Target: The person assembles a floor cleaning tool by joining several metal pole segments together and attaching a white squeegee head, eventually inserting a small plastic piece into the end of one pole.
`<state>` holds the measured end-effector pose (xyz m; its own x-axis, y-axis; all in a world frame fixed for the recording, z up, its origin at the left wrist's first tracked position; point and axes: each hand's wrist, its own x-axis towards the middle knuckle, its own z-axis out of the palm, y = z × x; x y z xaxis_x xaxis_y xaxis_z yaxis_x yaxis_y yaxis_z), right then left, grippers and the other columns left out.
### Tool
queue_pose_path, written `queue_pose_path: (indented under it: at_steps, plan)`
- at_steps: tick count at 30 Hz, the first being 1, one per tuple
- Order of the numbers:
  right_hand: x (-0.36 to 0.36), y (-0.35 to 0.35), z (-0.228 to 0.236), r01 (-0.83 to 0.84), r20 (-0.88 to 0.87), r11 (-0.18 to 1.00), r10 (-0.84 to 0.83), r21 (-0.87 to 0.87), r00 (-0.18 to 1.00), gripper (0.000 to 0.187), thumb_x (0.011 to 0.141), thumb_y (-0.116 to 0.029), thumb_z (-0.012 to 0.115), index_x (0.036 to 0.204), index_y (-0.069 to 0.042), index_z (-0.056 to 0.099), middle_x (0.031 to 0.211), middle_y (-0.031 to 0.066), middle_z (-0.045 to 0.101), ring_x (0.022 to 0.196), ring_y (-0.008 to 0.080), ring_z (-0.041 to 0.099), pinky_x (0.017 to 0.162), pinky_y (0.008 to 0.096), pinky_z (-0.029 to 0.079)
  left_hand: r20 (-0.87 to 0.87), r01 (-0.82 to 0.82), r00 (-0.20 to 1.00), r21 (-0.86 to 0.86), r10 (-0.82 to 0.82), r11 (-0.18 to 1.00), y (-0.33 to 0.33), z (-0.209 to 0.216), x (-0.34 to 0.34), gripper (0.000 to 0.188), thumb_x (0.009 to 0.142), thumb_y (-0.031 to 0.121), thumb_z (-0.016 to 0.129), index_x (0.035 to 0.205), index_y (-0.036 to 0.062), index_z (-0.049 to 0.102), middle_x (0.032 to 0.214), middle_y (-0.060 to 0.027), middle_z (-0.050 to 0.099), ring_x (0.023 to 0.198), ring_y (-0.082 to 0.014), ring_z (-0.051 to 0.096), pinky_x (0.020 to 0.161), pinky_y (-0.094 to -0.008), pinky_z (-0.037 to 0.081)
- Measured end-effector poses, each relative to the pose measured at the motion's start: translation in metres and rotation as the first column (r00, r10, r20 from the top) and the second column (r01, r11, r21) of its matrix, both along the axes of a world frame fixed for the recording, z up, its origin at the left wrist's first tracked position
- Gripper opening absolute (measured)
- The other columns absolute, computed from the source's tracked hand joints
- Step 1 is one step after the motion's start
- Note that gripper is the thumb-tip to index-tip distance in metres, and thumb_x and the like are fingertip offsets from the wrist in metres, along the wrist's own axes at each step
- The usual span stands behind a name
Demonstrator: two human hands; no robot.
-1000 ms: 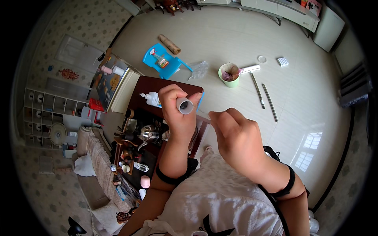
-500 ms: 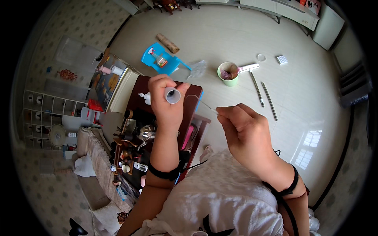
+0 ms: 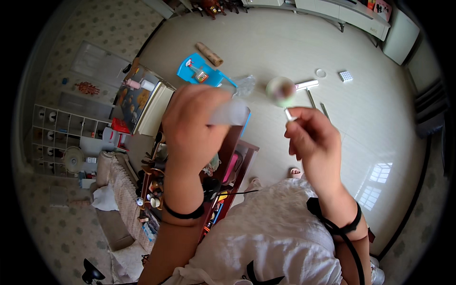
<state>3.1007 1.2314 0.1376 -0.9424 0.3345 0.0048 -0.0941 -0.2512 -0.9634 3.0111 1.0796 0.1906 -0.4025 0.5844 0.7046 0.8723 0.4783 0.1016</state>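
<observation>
My left hand is closed around a small white, hollow cylinder, which is smeared by motion. To its right, my right hand pinches a short white piece between thumb and fingertips. The thin bent wire seen earlier at that hand does not show clearly now. A gap separates the two hands, both raised in front of me. Beneath my left arm stands a dark red table, much of its top hidden by that hand.
A blue plastic stool carries a spray bottle; a brown roll lies behind it. Further right are a clear plastic bag, a pale green bin, metal poles, a ring and a white pack.
My left hand has turned and come nearer, the cylinder swinging rightward. My right hand has moved right and tipped upward, away from the cylinder; the thin wire is lost from sight.
</observation>
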Motion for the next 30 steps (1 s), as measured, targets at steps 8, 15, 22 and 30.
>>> queue_pose_path:
  at_steps: [8,15,22,30]
  plan:
    - [-0.028,0.018,-0.057,-0.187,0.097,0.599,0.409,-0.779,0.907,0.017,0.085,-0.019,0.039,0.090,-0.007,0.049,0.072,0.0028,0.052,0.053,0.0107,0.050,0.040,0.0223,0.034,0.190,0.025,0.960,-0.789,0.206,0.613,0.053,-0.005,0.016,0.032,0.060,0.027,0.067,0.088,0.0132,0.059,0.072,-0.0035,0.052,0.068,-0.0231,0.056,0.058,-0.0333,0.043]
    - [-0.023,0.029,-0.071,-0.217,0.062,0.567,0.432,-0.795,0.900,0.022,0.087,-0.023,0.038,0.097,-0.006,0.047,0.082,0.0061,0.053,0.063,0.0151,0.056,0.048,0.0239,0.044,0.365,0.236,0.931,-0.622,0.010,0.747,0.070,-0.009,0.014,0.021,0.064,0.009,0.064,0.084,0.0058,0.057,0.076,-0.0065,0.051,0.070,-0.0235,0.053,0.059,-0.0326,0.042]
    - [-0.021,0.034,-0.076,-0.156,0.041,0.534,0.339,-0.831,0.940,0.021,0.085,-0.014,0.039,0.098,0.001,0.046,0.094,0.0136,0.052,0.082,0.0217,0.056,0.062,0.0284,0.051,0.728,0.099,0.684,-0.025,-0.050,0.995,0.044,-0.023,0.000,0.027,0.072,0.006,0.059,0.098,0.0033,0.053,0.078,-0.0063,0.055,0.067,-0.0157,0.053,0.058,-0.0270,0.042]
    - [-0.026,0.035,-0.075,-0.203,-0.097,0.361,0.289,-0.910,0.952,0.030,0.074,0.005,0.035,0.102,0.005,0.045,0.102,0.0182,0.050,0.099,0.0278,0.051,0.080,0.0326,0.048,0.903,-0.244,0.148,0.429,-0.404,0.870,0.019,-0.074,0.007,0.053,0.073,0.001,0.049,0.123,0.0033,0.032,0.090,-0.0094,0.050,0.072,-0.0160,0.055,0.062,-0.0287,0.048]
